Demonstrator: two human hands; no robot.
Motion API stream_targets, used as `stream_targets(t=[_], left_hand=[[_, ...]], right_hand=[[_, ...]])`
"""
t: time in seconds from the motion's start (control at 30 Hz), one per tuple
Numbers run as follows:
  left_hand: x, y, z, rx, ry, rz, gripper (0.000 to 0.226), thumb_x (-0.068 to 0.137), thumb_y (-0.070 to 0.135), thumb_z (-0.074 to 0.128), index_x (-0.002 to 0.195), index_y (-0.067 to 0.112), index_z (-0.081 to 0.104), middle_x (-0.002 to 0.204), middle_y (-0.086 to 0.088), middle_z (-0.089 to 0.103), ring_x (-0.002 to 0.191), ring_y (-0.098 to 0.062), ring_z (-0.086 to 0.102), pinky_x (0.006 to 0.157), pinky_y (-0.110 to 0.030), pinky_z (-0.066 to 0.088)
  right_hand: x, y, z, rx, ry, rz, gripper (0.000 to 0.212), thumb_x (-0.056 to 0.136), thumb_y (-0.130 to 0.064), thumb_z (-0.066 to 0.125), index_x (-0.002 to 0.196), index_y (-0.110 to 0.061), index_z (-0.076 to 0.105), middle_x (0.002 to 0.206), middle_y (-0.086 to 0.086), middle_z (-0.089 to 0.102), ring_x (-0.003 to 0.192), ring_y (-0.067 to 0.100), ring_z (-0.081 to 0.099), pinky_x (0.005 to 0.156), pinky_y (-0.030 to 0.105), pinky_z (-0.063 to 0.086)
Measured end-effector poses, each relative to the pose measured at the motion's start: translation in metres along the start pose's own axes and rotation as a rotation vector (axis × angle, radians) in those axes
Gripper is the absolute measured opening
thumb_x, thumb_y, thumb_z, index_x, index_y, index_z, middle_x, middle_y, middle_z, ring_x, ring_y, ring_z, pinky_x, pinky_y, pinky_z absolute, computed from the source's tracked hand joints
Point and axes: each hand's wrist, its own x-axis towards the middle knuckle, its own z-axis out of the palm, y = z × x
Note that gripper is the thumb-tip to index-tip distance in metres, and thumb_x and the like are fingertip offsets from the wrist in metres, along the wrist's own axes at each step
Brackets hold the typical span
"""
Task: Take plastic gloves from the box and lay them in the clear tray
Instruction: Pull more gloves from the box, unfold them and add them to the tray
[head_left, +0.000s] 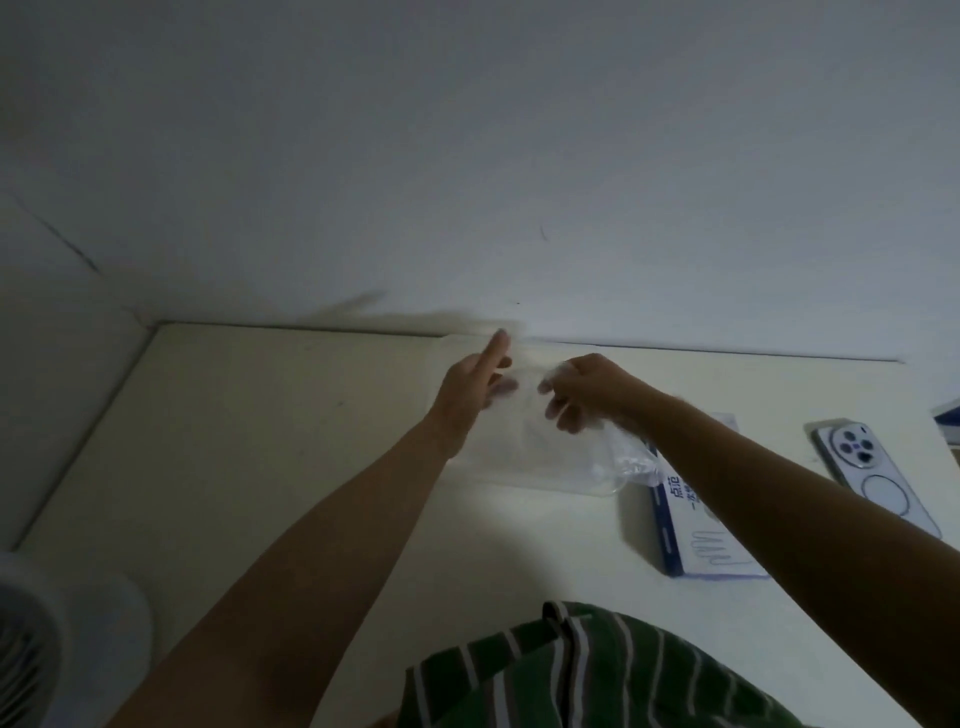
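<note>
A clear tray (550, 475) lies on the pale table, near the wall, and is hard to see against the surface. My left hand (475, 387) hovers over its left part, one finger pointing up towards the wall, the others blurred. My right hand (587, 387) is over the tray's right part, fingers curled round a thin clear plastic glove (626, 457) that trails down towards the box. The blue and white glove box (691, 535) lies flat just right of the tray, partly hidden under my right forearm.
A phone (872, 475) lies camera side up at the right of the table. Something blue (948, 415) shows at the right edge. A white fan (52, 634) stands low left. The white wall rises right behind the table. My striped green shirt (597, 675) fills the bottom.
</note>
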Motion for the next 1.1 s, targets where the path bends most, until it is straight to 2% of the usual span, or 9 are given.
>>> stream_targets(t=[0.13, 0.23, 0.3, 0.5, 0.67, 0.77, 0.87, 1.0, 1.1], left_hand=[[0.008, -0.006, -0.012, 0.156, -0.076, 0.044, 0.056, 0.071, 0.046, 0.078, 0.114, 0.016, 0.059, 0.106, -0.003, 0.067, 0.096, -0.014, 0.064, 0.08, -0.026, 0.05], [0.016, -0.011, -0.009, 0.096, 0.058, 0.054, 0.01, 0.086, 0.014, 0.07, 0.089, 0.009, 0.062, 0.075, -0.003, 0.065, 0.07, -0.02, 0.065, 0.07, -0.029, 0.054], [0.022, -0.013, -0.009, 0.111, 0.148, 0.017, 0.01, 0.092, 0.014, 0.06, 0.084, 0.007, 0.061, 0.054, 0.001, 0.061, 0.049, -0.018, 0.062, 0.064, -0.034, 0.055], [0.021, -0.014, -0.01, 0.938, 0.289, 0.32, 0.019, 0.099, 0.019, 0.04, 0.088, 0.011, 0.054, 0.073, -0.005, 0.057, 0.067, -0.026, 0.05, 0.059, -0.031, 0.035], [0.023, -0.02, -0.006, 1.286, 0.266, 0.376, 0.016, 0.098, 0.008, 0.036, 0.106, 0.012, 0.05, 0.088, -0.008, 0.064, 0.079, -0.03, 0.064, 0.062, -0.033, 0.041], [0.022, -0.026, -0.002, 1.396, 0.226, 0.342, 0.019, 0.096, 0.003, 0.039, 0.113, 0.009, 0.046, 0.09, -0.006, 0.063, 0.078, -0.024, 0.064, 0.06, -0.029, 0.04], [0.023, -0.026, -0.002, 1.442, 0.189, 0.308, 0.019, 0.095, 0.001, 0.044, 0.113, 0.007, 0.046, 0.09, -0.006, 0.063, 0.074, -0.022, 0.062, 0.059, -0.028, 0.042], [0.022, -0.023, 0.001, 1.489, 0.148, 0.248, 0.026, 0.094, 0.003, 0.044, 0.119, 0.006, 0.046, 0.109, -0.013, 0.057, 0.092, -0.028, 0.061, 0.066, -0.032, 0.039], [0.023, -0.02, 0.005, 1.579, 0.15, 0.513, 0.025, 0.074, 0.003, 0.056, 0.098, 0.01, 0.056, 0.096, -0.01, 0.055, 0.084, -0.025, 0.056, 0.063, -0.031, 0.04]], right_hand=[[0.011, -0.005, 0.002, 0.068, -0.014, 0.058, 0.021, 0.096, -0.006, 0.05, 0.104, 0.005, 0.066, 0.074, 0.015, 0.07, 0.052, 0.017, 0.063, 0.05, 0.022, 0.053], [0.014, -0.005, 0.002, 0.065, -0.016, 0.09, 0.023, 0.096, -0.007, 0.052, 0.107, 0.008, 0.064, 0.076, 0.017, 0.069, 0.051, 0.018, 0.062, 0.05, 0.024, 0.053], [0.017, -0.002, 0.002, 0.032, 0.016, 0.088, 0.026, 0.093, -0.007, 0.057, 0.107, 0.014, 0.062, 0.079, 0.022, 0.064, 0.053, 0.023, 0.061, 0.051, 0.027, 0.054], [0.018, -0.007, -0.006, -0.064, 0.166, 0.052, 0.021, 0.093, -0.007, 0.057, 0.107, 0.007, 0.062, 0.082, 0.023, 0.068, 0.063, 0.032, 0.065, 0.064, 0.041, 0.059], [0.013, -0.015, -0.007, -0.455, 0.644, -0.6, 0.029, 0.086, -0.005, 0.06, 0.115, -0.011, 0.061, 0.108, 0.005, 0.059, 0.091, 0.013, 0.056, 0.08, 0.022, 0.048], [0.008, -0.016, 0.011, -0.512, 0.437, -0.719, 0.021, 0.086, -0.002, 0.057, 0.099, -0.017, 0.066, 0.093, -0.003, 0.059, 0.075, 0.006, 0.055, 0.072, 0.017, 0.047], [0.021, 0.007, 0.034, -0.713, 0.145, -0.466, 0.021, 0.091, -0.008, 0.057, 0.106, -0.019, 0.067, 0.097, -0.002, 0.062, 0.081, 0.009, 0.059, 0.083, 0.029, 0.053], [0.04, 0.042, 0.047, -0.798, 0.02, -0.138, 0.048, 0.088, -0.013, 0.065, 0.133, -0.023, 0.05, 0.118, 0.006, 0.057, 0.101, 0.02, 0.059, 0.093, 0.034, 0.051], [0.049, 0.053, 0.055, -0.799, -0.043, -0.071, 0.065, 0.085, -0.01, 0.068, 0.142, -0.023, 0.038, 0.124, 0.01, 0.051, 0.106, 0.026, 0.058, 0.092, 0.034, 0.05]])
